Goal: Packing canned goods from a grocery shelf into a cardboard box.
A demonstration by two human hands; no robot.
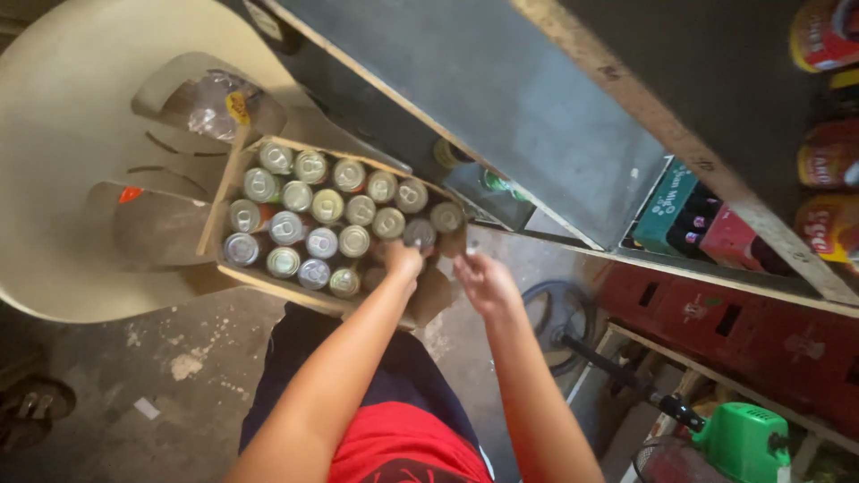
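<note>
Setting: cramped storeroom, stained concrete floor [161, 376], grey shelf board [537, 116] slanting overhead on a wooden frame.
Chair: beige plastic chair [63, 179], carries the tray on its seat; crumpled clear plastic bag [210, 107] lies behind the tray.
Tray: shallow brown cardboard tray [259, 279], packed with silver-topped drink cans [304, 219] in tight rows; near right corner looks emptied, cardboard bare there.
Left hand: left hand [403, 259] at the tray's near right edge, fingers curled down over a can [419, 234]; looks closed on it, but the fingertips are hidden, so the hold is not certain.
Right hand: right hand [483, 282] just beside the tray corner, apart from the cans, fingers loosely spread, nothing seen in it.
Nearby: red plastic bottle crates [716, 313] under the shelf, green carton of bottles [671, 210] on the lower shelf, green electric fan [743, 438] on the floor at right, sandal [31, 407] at far left.
Judgement, grip: take each can around its side wall, not by the rim or pull tab, and lift straight up so neighbours do not tip.
Judgement, support: free hand would do well steadying the tray's edge, since the cardboard overhangs the seat.
Risk: tray likely sags or slides if pulled sideways.
</note>
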